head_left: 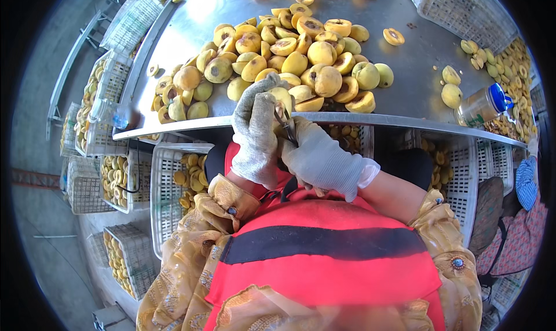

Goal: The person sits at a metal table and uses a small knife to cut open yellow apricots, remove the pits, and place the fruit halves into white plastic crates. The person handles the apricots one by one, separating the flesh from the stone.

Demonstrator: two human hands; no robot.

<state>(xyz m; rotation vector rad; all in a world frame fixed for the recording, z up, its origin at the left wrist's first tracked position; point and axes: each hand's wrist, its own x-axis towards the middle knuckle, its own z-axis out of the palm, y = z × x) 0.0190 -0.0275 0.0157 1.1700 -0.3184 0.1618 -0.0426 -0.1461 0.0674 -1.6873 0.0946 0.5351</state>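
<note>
Just in front of the table edge, my gloved left hand (256, 135) is closed around a pale yellow peach half (282, 101). Its cut side faces my right hand (325, 158), also gloved, whose fingers grip a small dark metal pitting tool (288, 129). The tool's tip is at the fruit; whether it is inside the flesh I cannot tell. Most of its handle is hidden in the glove. Directly beyond both hands lies a heap of yellow peaches (294, 63), many halved, several showing brown pit hollows.
The metal table (417, 70) has a raised front rim. A clear bottle with a blue lid (485, 104) lies at the right edge. White crates (168, 197) of peach halves stand below and to the left. Another crate (463, 12) is at the far right. A co-worker's patterned clothing (524, 238) shows at right.
</note>
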